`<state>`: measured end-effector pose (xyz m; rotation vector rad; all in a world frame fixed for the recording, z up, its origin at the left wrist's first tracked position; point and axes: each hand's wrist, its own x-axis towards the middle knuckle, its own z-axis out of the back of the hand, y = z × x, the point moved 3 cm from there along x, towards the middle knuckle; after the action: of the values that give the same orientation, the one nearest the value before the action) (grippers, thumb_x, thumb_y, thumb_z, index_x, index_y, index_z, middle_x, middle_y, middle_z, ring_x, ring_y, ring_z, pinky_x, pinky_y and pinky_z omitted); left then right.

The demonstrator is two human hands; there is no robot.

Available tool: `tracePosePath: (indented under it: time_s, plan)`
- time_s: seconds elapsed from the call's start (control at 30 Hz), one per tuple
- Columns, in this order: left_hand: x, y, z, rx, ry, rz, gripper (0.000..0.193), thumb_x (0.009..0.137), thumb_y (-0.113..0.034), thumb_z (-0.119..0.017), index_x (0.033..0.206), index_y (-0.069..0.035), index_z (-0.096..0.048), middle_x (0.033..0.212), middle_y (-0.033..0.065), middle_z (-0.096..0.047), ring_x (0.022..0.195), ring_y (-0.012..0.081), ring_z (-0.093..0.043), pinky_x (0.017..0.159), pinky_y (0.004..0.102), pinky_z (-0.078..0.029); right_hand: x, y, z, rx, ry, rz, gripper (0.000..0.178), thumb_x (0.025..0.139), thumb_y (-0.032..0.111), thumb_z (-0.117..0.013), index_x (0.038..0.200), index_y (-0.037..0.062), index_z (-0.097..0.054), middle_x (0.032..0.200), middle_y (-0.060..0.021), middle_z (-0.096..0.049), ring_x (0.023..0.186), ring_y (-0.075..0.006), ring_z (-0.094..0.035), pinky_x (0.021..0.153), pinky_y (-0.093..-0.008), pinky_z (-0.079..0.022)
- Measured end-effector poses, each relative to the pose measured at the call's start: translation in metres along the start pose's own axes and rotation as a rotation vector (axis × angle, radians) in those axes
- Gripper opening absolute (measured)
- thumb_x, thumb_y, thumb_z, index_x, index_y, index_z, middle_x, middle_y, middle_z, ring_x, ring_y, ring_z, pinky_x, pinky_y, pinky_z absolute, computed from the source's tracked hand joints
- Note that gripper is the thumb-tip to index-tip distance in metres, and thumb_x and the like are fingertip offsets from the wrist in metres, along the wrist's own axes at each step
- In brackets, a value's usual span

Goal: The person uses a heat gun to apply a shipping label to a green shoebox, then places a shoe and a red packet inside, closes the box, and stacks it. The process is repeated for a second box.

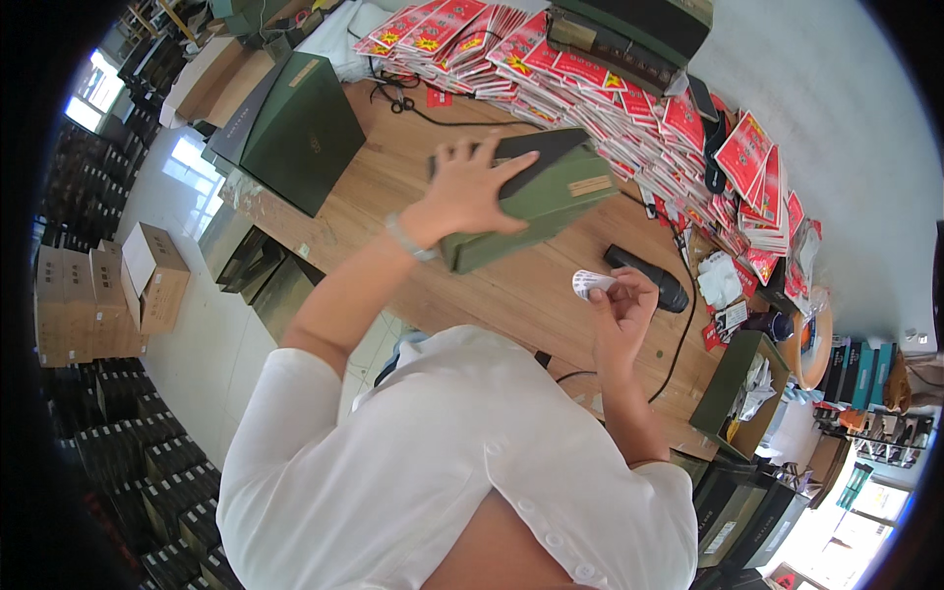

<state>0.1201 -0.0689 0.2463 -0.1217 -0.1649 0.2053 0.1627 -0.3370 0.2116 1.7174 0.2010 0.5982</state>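
Note:
A dark green box [531, 202] with a black panel and a small tan label sits at an angle over the wooden table. Across its near left side my left hand [470, 192] lies with the fingers spread wide; a pale band circles that wrist. To the right of the box, my right hand [625, 305] pinches a small white rounded sticker [593, 284] with dark print between thumb and fingers. Just beyond that hand lies a black cylindrical device [649, 277]. The underside of the box is hidden.
Piles of red printed packets [590, 88] line the table's far side, with another green box [629, 39] on them. A large green box [305, 133] stands at left. Black cable [678, 344] runs at right, near an open green box [742, 393]. Cartons [152, 280] stand on the floor.

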Motion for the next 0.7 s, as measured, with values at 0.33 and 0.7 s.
tracePosePath:
  time_s: [0.33, 0.7]
  plan:
    - [0.045, 0.104, 0.048, -0.397, -0.764, -0.022, 0.09, 0.079, -0.05, -0.071, 0.152, -0.019, -0.029, 0.149, 0.0311, -0.027, 0.139, 0.0458, -0.027, 0.112, 0.0597, -0.016, -0.006, 0.007, -0.058, -0.084, -0.223, 0.022, 0.045, 0.084, -0.01, -0.064, 0.12, 0.0066, -0.041, 0.122, -0.0088, -0.043, 0.107, -0.0192, -0.054, 0.088, -0.0301, -0.049]
    - [-0.094, 0.411, 0.087, 0.045, 0.253, 0.792, 0.13, 0.056, -0.067, -0.079, 0.157, -0.03, -0.004, 0.15, 0.0425, -0.013, 0.14, 0.0577, -0.014, 0.108, 0.0681, -0.013, -0.016, -0.003, -0.169, -0.135, -0.172, -0.187, 0.042, 0.088, -0.003, -0.065, 0.12, 0.0051, -0.04, 0.116, -0.0095, -0.048, 0.101, -0.0165, -0.055, 0.088, -0.0264, -0.045]
